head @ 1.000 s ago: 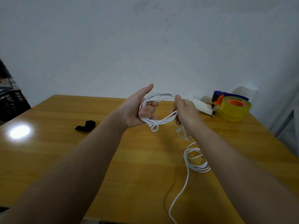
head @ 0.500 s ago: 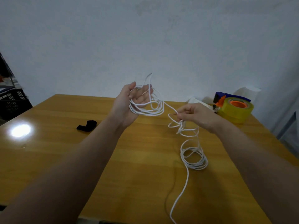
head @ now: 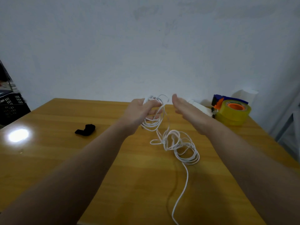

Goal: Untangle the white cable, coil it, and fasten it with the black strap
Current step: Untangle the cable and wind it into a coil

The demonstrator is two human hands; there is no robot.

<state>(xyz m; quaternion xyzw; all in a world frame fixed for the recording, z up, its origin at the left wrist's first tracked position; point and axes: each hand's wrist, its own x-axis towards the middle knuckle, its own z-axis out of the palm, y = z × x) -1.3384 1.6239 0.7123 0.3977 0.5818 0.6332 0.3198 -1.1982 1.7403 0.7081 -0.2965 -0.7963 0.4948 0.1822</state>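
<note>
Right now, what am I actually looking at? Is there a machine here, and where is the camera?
There is no machine. These are a person's two bare arms, seen from a camera worn on the head that looks forward and down.

The left hand grips several loops of the white cable. The rest of it lies in a loose tangle on the wooden table and trails toward the near edge. The right hand is flat and open beside it, holding nothing.

The black strap lies untouched to the left. At the far right stands a tape dispenser with a yellowish roll. Next to it is a white object that I cannot identify.
</note>
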